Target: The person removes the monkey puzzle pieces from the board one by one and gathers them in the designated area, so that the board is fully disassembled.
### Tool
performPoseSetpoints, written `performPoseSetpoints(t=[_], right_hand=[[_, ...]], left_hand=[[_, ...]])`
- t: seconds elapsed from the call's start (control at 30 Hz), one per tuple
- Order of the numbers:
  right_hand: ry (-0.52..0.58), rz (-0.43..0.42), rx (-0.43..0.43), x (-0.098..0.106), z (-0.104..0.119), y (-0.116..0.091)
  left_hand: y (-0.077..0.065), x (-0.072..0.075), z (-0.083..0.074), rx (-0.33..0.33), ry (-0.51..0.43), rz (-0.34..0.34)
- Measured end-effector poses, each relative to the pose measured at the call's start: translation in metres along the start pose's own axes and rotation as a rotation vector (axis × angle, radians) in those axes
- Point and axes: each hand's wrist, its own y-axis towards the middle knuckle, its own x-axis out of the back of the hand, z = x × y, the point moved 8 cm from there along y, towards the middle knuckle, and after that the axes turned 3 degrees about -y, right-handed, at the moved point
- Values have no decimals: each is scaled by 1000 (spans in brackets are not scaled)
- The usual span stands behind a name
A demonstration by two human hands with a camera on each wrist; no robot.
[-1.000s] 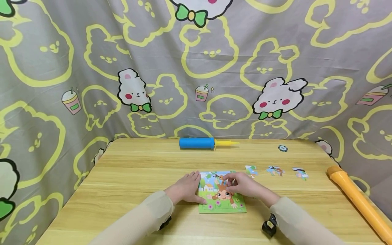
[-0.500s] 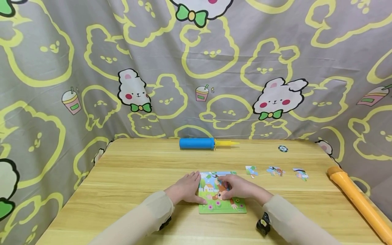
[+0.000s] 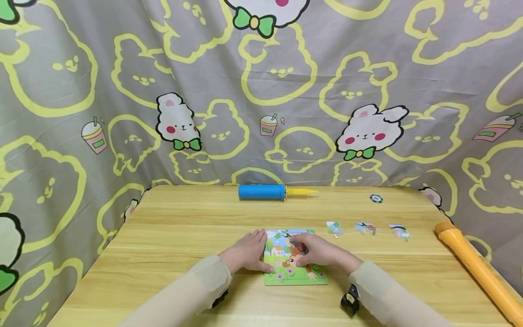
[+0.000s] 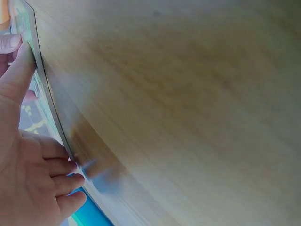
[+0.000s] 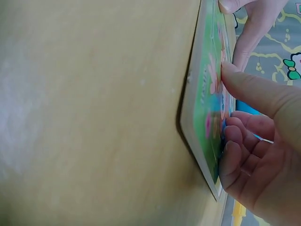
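Note:
A jigsaw puzzle board (image 3: pixel 279 261) with a monkey, house and flowers lies flat on the table before me. Along its left side rests my left hand (image 3: pixel 248 250), thumb on the lower left of the picture and fingers stretched along the edge. My right hand (image 3: pixel 320 250) is over the right half of the board. In the right wrist view its thumb (image 5: pixel 249 89) lies on the picture, apart from the bent fingers (image 5: pixel 233 150), whose tips rest against the surface. The hand covers part of the monkey in the head view.
Behind the board to the right lie three loose puzzle pieces (image 3: pixel 335 228), set in a row. A blue pump (image 3: pixel 261 191) with a yellow nozzle and a round chip (image 3: pixel 376 198) sit at the back. An orange tube (image 3: pixel 476 268) runs along the right edge. Patterned fabric (image 3: pixel 220 136) encloses the table.
My right hand has moved slightly left over the board, spreading its thumb down from the fingers onto the monkey's face. My left hand has stayed at the board's left side.

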Motion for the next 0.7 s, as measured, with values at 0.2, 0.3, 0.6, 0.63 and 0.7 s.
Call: performPoseSetpoints(t=[0.2, 0.3, 0.6, 0.63, 0.7], right_hand=[[42, -22, -17, 2, -1, -1], [82, -21, -13, 2, -2, -3], [257, -74, 7, 5, -3, -5], [266, -86, 5, 5, -3, -5], [265, -110, 2, 6, -3, -5]], left_hand=[[0, 0, 0, 4, 3, 0], [0, 0, 0, 6, 1, -1], [0, 0, 0, 7, 6, -3], [0, 0, 0, 7, 7, -3], [0, 0, 0, 7, 9, -3]])
